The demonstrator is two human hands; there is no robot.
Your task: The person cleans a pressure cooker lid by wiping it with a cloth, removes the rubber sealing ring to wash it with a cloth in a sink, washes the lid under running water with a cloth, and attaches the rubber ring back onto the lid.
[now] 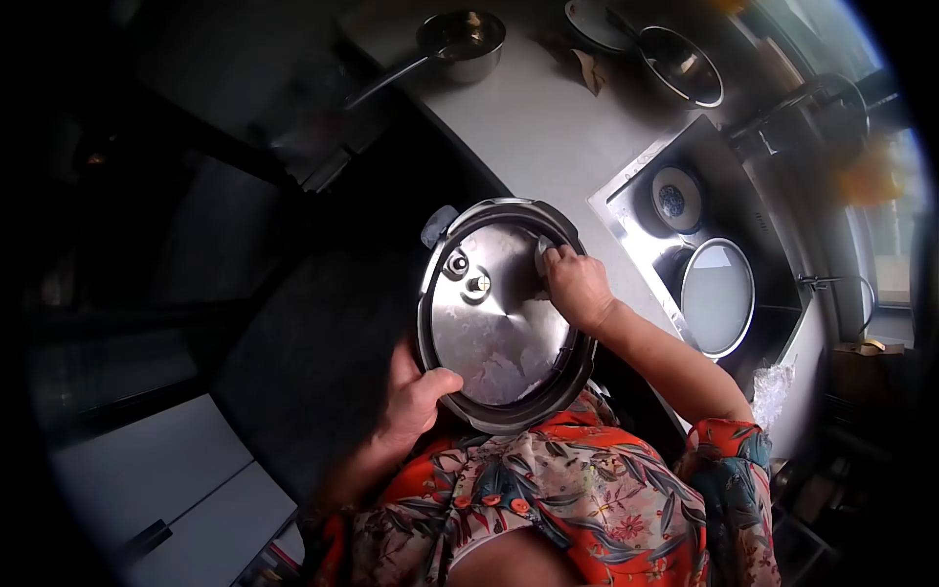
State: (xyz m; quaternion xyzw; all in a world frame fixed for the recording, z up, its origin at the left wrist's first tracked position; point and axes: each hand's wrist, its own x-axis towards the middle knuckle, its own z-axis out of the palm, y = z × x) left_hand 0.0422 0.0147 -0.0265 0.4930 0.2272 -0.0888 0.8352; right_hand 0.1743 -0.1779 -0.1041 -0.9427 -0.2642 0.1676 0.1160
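Note:
A pressure cooker lid (499,333) is held up in front of my body, its shiny metal inside turned towards me. Two valve fittings show on its upper left part, and a dark ring runs around the rim. My left hand (416,396) grips the lower left rim, thumb over the inner edge. My right hand (577,289) is closed at the upper right inner edge, with a small whitish wad (542,256) at the fingertips, pressed to the lid. Whether the wad is cloth or paper I cannot tell.
Right of the lid is a steel sink (626,210) holding a blue-patterned bowl (675,201) and a metal basin (717,298) of cloudy liquid. A saucepan (474,64) and a metal bowl (690,73) stand on the counter (518,127). Crumpled clear plastic (773,391) lies beside the sink.

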